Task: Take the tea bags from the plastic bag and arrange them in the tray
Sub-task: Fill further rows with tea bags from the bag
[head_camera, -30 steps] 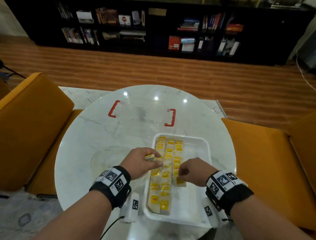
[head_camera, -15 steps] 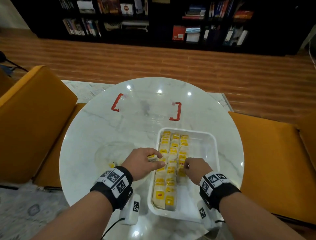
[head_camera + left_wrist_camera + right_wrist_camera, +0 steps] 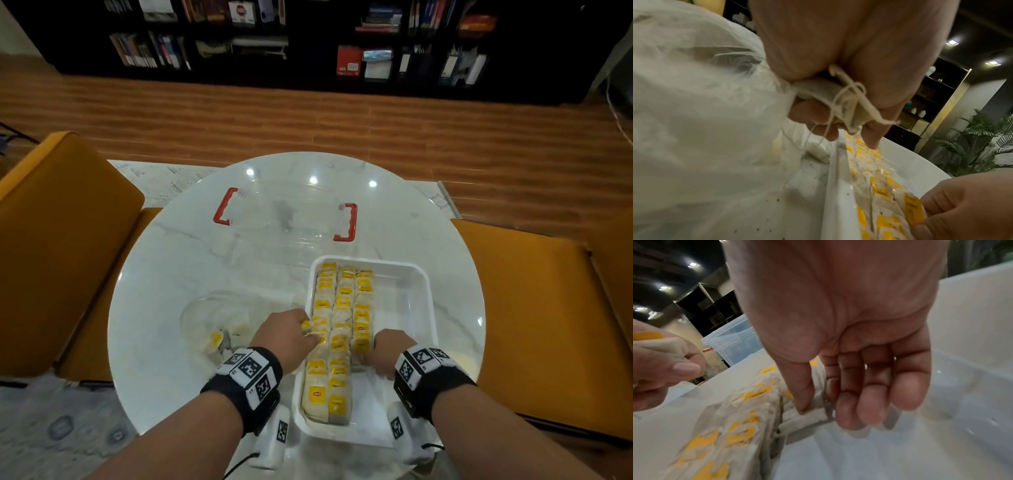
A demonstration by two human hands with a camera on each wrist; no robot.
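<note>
As left hand [image 3: 838, 68] grips, tea bag [image 3: 824, 92] (strings dangling)

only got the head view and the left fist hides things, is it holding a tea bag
Observer: Yes. The left wrist view shows the left hand gripping one tea bag, its string looped loosely round it.
Operator: and the right hand, holding anything
Observer: It looks not. In the right wrist view the right hand has its thumb pressed on the end bag of the right row in the tray; the other fingers hang relaxed.
</note>
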